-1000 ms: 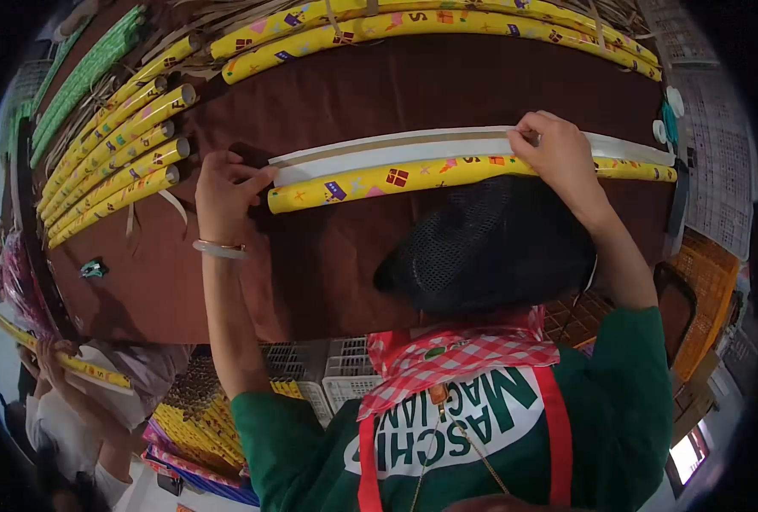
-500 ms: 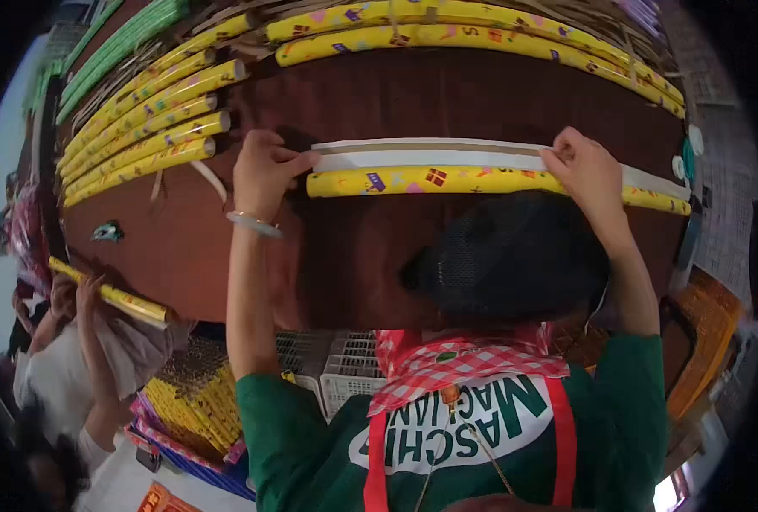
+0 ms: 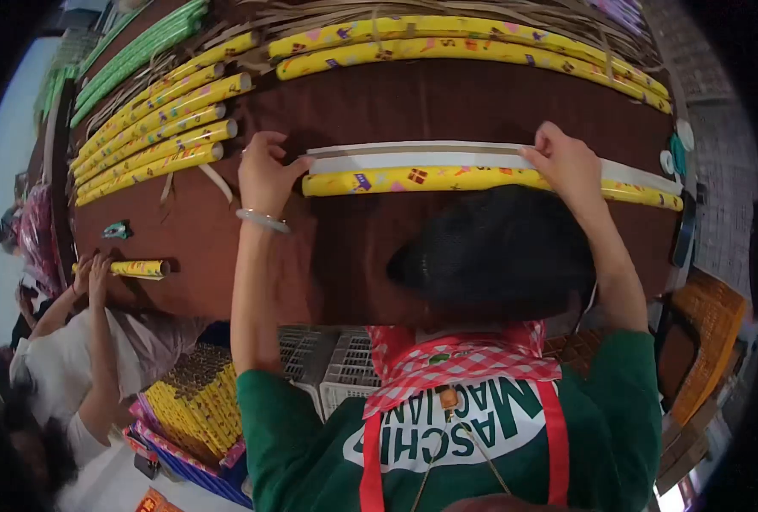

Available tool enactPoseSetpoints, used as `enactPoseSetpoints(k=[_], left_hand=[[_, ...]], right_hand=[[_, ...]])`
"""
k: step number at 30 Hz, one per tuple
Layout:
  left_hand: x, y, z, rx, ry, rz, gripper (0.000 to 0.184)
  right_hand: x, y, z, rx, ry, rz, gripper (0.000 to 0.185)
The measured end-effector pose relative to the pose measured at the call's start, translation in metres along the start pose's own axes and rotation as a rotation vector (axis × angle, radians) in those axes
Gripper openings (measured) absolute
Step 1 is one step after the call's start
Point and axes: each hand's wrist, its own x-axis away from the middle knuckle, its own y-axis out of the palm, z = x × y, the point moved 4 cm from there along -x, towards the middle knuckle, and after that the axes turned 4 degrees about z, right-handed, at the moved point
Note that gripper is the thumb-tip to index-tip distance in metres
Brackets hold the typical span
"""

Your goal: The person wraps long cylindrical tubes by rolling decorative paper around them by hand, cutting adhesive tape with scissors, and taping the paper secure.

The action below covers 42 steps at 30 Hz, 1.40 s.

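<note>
A yellow printed roll of wrapping paper (image 3: 396,181) lies along the table, its white inner side partly unrolled with a tan strip along it. My left hand (image 3: 265,177), with a bracelet at its wrist, has its thumb at the left end of the white edge, fingers curled. My right hand (image 3: 571,166) reaches over the roll, thumb and forefinger at the white edge further right. Both hands seem to pinch this edge, though the fingertips are partly hidden. The roll's right end extends past my right hand.
Several yellow rolls (image 3: 161,128) lie at the left, more at the back (image 3: 473,49). Green rolls (image 3: 140,61) are far left. A small teal tool (image 3: 116,229) lies near a co-worker's hands (image 3: 93,271), which hold a yellow roll (image 3: 140,269). A dark cap (image 3: 502,252) is below my view.
My right hand has slid slightly left along the white edge; my left hand stays at its end. The co-worker's roll has shifted up onto the table edge. The view has shifted a little.
</note>
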Motion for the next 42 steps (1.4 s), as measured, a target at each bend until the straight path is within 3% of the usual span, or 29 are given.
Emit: enactPoseSetpoints(k=[2, 5, 6, 8, 10, 13, 19, 24, 32, 36, 39, 41, 42], left_hand=[[-0.001, -0.002, 0.037, -0.241, 0.351, 0.061, 0.04], [0.028, 0.011, 0.135, -0.375, 0.662, 0.227, 0.027], [0.034, 0.025, 0.157, -0.296, 0.731, 0.192, 0.024], [0.041, 0.065, 0.189, 0.015, 0.672, -0.075, 0.016], [0.038, 0.11, 0.201, 0.094, 0.542, -0.307, 0.021], [0.027, 0.147, 0.205, 0.015, 0.568, -0.274, 0.023], [0.019, 0.149, 0.213, -0.192, 0.432, -0.493, 0.032], [0.008, 0.147, 0.211, -0.287, 0.397, -0.498, 0.055], [0.009, 0.148, 0.209, -0.309, 0.432, -0.45, 0.055], [0.009, 0.149, 0.21, -0.322, 0.422, -0.455, 0.057], [0.01, 0.148, 0.211, -0.323, 0.441, -0.448, 0.057], [0.011, 0.145, 0.212, -0.315, 0.452, -0.441, 0.057], [0.01, 0.145, 0.211, -0.312, 0.463, -0.441, 0.057]], right_hand=[[-0.004, 0.005, 0.0, -0.009, -0.009, 0.0, 0.029], [-0.005, 0.01, -0.003, -0.019, -0.032, 0.051, 0.03], [-0.005, 0.01, -0.004, -0.02, -0.022, 0.059, 0.03], [-0.005, 0.008, -0.007, -0.053, -0.051, 0.05, 0.026], [-0.005, 0.01, -0.008, -0.055, -0.063, 0.076, 0.025], [-0.003, 0.009, -0.007, -0.093, -0.088, 0.118, 0.022], [-0.003, 0.018, -0.006, -0.089, -0.086, 0.152, 0.019], [0.0, 0.012, 0.009, -0.156, -0.099, 0.174, 0.023], [0.02, -0.019, 0.064, -0.21, 0.016, 0.083, 0.024], [0.023, -0.03, 0.082, -0.144, 0.039, 0.102, 0.028], [0.021, -0.041, 0.092, -0.169, 0.072, 0.245, 0.024], [0.017, -0.041, 0.102, -0.472, 0.192, 0.044, 0.022], [0.015, -0.048, 0.106, -0.47, 0.199, 0.054, 0.022]])
